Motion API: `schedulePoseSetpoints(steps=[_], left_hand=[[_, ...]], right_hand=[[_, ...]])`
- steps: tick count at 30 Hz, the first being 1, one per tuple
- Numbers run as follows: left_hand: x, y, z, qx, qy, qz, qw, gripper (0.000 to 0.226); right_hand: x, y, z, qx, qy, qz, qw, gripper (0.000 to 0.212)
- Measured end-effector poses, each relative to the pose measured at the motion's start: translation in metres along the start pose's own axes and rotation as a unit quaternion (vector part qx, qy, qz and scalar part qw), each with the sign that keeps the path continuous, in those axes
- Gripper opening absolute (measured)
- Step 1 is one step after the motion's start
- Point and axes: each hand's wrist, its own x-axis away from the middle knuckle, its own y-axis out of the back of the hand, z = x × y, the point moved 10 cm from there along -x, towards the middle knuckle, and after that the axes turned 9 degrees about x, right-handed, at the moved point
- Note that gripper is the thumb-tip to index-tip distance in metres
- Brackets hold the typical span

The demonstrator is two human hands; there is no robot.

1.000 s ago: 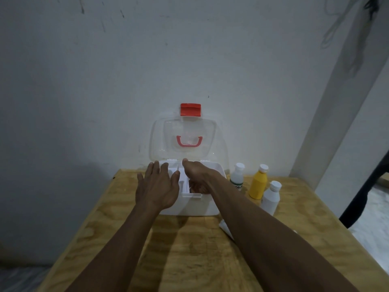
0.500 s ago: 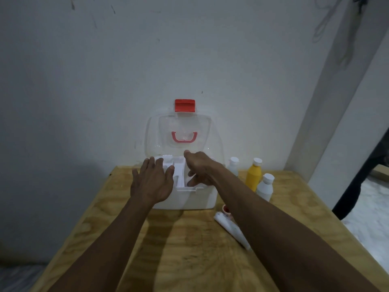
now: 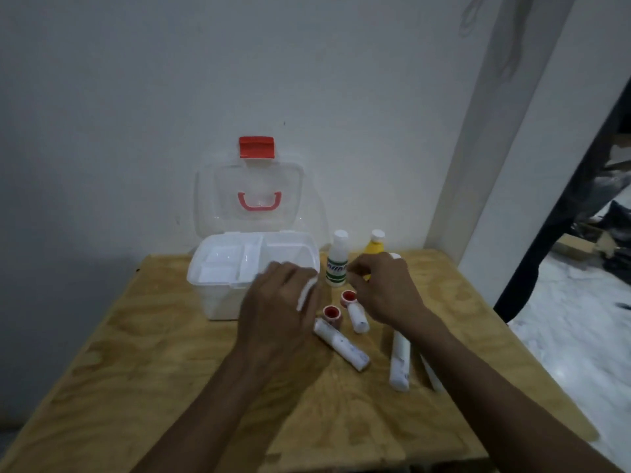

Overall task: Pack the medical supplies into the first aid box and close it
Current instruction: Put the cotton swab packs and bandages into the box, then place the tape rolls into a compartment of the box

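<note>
The white first aid box (image 3: 218,302) stands at the back of the table. Its clear lid (image 3: 249,186) is upright, with a red latch on top. My left hand (image 3: 276,312) hovers at the box's front right corner with its fingers curled. A white sliver (image 3: 305,293) shows at its fingertips; I cannot tell whether it is a held thing or the box's edge. My right hand (image 3: 386,291) has its fingertips bunched beside a white bottle with a green label (image 3: 336,268). Two red-capped white tubes (image 3: 339,341) (image 3: 356,315) lie between my hands.
A yellow bottle (image 3: 375,245) and a white bottle's cap (image 3: 395,256) peek out behind my right hand. Another white tube (image 3: 399,361) lies under my right forearm. The wooden table (image 3: 170,370) ends at the wall behind and drops off on the right.
Both hands have left the box's inside and moved right and toward me. My head has tilted down, so the tubes on the table now show.
</note>
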Motion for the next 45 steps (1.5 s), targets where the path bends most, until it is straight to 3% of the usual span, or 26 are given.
schedulePoseSetpoints(steps=[5, 9, 18, 24, 29, 33, 38, 45], left_hand=[[0.024, -0.077, 0.014, -0.008, 0.152, 0.143, 0.978, 0.018], [0.030, -0.096, 0.023, -0.016, 0.217, 0.160, 0.963, 0.019], [0.033, -0.107, 0.033, -0.028, 0.265, 0.177, 0.948, 0.023], [0.029, -0.095, 0.020, 0.042, 0.232, 0.153, 0.960, 0.018], [0.026, -0.052, -0.010, 0.083, 0.153, 0.075, 0.982, 0.013], [0.019, -0.008, -0.012, 0.108, 0.139, 0.026, 0.984, 0.016], [-0.001, 0.051, 0.031, 0.062, 0.175, -0.043, 0.982, 0.022], [-0.020, 0.100, 0.120, -0.050, 0.238, -0.055, 0.968, 0.023]], right_hand=[[0.012, -0.039, -0.021, 0.031, -0.030, 0.025, 0.999, 0.023], [0.009, -0.052, -0.028, 0.061, -0.051, 0.028, 0.996, 0.017], [0.010, -0.049, -0.029, 0.102, -0.069, 0.030, 0.992, 0.023], [0.010, -0.041, -0.030, 0.083, -0.063, 0.018, 0.994, 0.024], [0.017, -0.010, -0.014, 0.029, -0.034, -0.022, 0.999, 0.025], [0.013, 0.018, 0.021, -0.008, 0.022, -0.066, 0.998, 0.024], [-0.011, 0.013, 0.081, -0.032, 0.083, -0.068, 0.994, 0.026], [-0.051, -0.030, 0.152, -0.045, 0.146, -0.006, 0.988, 0.026]])
